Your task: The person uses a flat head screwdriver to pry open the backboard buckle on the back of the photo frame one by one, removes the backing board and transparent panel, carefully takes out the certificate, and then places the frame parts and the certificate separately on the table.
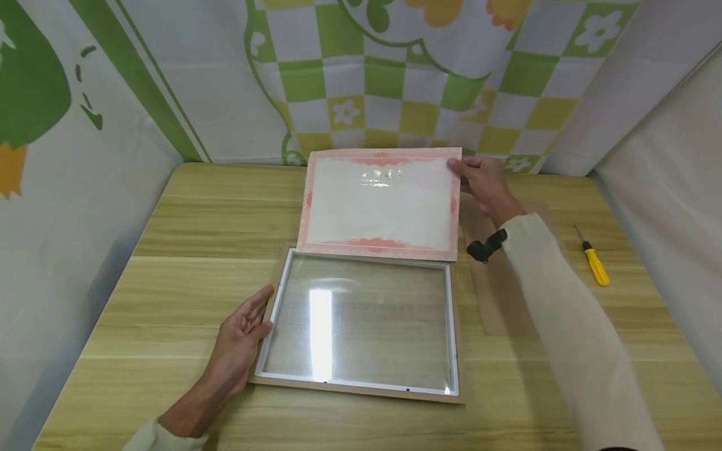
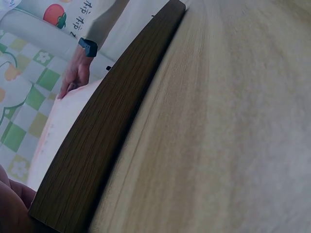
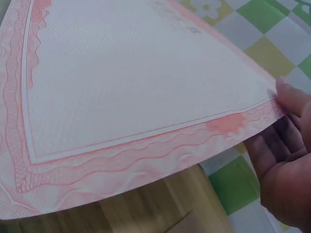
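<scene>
My right hand (image 1: 484, 185) pinches the upper right corner of a certificate (image 1: 383, 207), a white sheet with a pink patterned border and gold lettering. In the right wrist view the thumb lies over the sheet's edge, with fingers below. The certificate is tilted up, its lower edge at the far side of a picture frame (image 1: 361, 391). This frame lies flat, its clear pane (image 1: 383, 319) reflecting a bright strip. My left hand (image 1: 239, 338) rests against the frame's left side, fingers fairly straight. Up close, the left wrist view shows the frame's brown wood-grain side (image 2: 107, 116).
A thin brown backing board (image 1: 493, 294) lies right of the frame, partly under my right arm. Beyond it is a yellow-handled screwdriver (image 1: 595, 263). The wooden table (image 1: 186, 275) meets a green-and-white checked curtain (image 1: 383, 88) at the back.
</scene>
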Tool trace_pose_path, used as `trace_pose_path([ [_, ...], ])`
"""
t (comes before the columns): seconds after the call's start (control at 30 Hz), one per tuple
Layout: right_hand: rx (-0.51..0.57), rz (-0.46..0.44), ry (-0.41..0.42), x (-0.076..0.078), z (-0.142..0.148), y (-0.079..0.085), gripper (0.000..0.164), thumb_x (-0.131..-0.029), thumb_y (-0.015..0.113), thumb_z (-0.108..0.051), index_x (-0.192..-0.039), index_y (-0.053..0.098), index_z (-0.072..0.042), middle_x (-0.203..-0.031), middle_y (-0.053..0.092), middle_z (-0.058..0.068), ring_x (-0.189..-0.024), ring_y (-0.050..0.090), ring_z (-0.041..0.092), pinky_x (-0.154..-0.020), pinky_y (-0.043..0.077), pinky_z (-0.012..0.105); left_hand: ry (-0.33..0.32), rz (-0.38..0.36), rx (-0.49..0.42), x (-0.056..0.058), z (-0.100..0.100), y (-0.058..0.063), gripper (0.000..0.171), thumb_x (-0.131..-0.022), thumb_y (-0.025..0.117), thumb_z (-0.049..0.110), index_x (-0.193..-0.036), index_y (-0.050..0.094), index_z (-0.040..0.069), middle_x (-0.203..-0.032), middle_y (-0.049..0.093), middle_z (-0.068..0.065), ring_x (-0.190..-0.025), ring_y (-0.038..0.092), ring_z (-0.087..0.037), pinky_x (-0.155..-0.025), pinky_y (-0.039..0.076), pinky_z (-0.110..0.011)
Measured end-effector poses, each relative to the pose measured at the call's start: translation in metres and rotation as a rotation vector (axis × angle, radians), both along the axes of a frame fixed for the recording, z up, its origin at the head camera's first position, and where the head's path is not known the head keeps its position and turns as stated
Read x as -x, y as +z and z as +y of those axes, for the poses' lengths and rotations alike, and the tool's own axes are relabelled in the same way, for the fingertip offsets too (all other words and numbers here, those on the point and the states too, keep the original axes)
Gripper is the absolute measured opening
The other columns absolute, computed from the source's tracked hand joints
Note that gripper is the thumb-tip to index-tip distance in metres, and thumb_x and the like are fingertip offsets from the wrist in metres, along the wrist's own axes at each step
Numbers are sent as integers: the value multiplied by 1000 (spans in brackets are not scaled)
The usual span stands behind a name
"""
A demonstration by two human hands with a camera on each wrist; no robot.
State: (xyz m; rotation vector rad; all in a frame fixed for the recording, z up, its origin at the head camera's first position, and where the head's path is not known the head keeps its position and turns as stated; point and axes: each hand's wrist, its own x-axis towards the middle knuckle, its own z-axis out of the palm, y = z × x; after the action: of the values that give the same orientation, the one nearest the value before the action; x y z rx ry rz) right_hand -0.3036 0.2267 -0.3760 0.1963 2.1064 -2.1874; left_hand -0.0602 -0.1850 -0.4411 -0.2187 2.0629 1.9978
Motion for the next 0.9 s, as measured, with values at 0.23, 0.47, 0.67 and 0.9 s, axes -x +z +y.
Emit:
trace_pose_path([
  [0.23,-81,-156,220,-4,-1,-8,55,-90,57,-10,-140,36,-4,-125,56,10,-92,61,9,-78,51,22,13,12,-1,-4,2,1,61,-90,38,-11,-146,21,8,-155,15,-5,-144,11,-21,-113,19,-31],
  [0.47,-267,-168,160,-6,4,-25,37,-86,65,-20,-116,59,0,-85,65,-8,-72,57,0,-69,48,18,28,0,16,-9,3,1,61,-91,38,-10,-146,22,9,-155,17,-3,-143,12,-20,-113,18,-32],
  [0.67,-389,-148,91,-7,6,-43,43,-82,68,-30,-113,62,0,-78,64,-10,-71,58,4,-71,50,24,29,-1,11,-15,4,2,61,-90,39,-10,-146,23,10,-155,17,-3,-143,13,-19,-112,19,-30],
  [0.9,-419,-170,29,-10,6,-54,44,-85,65,-31,-118,61,-1,-78,60,-4,-64,52,8,-61,45,24,28,2,16,-21,5,2,61,-90,39,-10,-146,24,10,-155,18,-2,-143,13,-19,-112,21,-29],
])
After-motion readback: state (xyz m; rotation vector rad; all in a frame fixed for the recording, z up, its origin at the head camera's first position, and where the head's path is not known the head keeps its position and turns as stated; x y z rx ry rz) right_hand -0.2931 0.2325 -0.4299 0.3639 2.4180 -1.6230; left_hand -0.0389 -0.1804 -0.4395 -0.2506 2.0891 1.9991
